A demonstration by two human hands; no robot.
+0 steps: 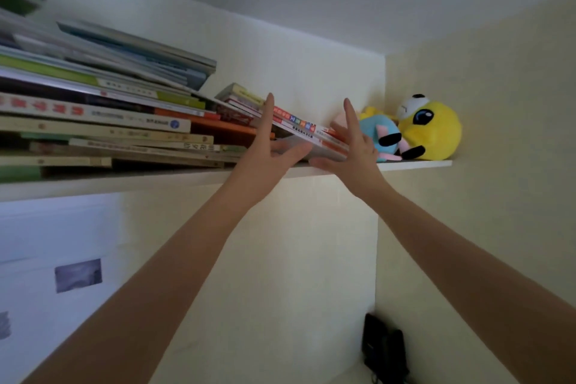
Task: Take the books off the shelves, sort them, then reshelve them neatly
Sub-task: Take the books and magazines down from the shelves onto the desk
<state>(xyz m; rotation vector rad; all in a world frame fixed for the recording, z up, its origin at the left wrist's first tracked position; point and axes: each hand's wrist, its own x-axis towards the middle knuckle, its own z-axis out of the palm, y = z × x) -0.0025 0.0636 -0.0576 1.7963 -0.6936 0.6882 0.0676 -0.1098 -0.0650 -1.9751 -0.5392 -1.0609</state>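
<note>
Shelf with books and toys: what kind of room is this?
Probably a bedroom or study at home: a white wall shelf holds slanting stacked books and a yellow plush toy.

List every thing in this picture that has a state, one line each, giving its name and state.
shelf: wall-mounted, loaded.
book pile: lying flat, unevenly stacked.
leaning books: tilted, propped against the book pile.
left hand: open, fingers straight against the leaning books.
right hand: open, fingers spread at the leaning books' lower end.
yellow plush toy: lying on the shelf, in the corner.
</note>
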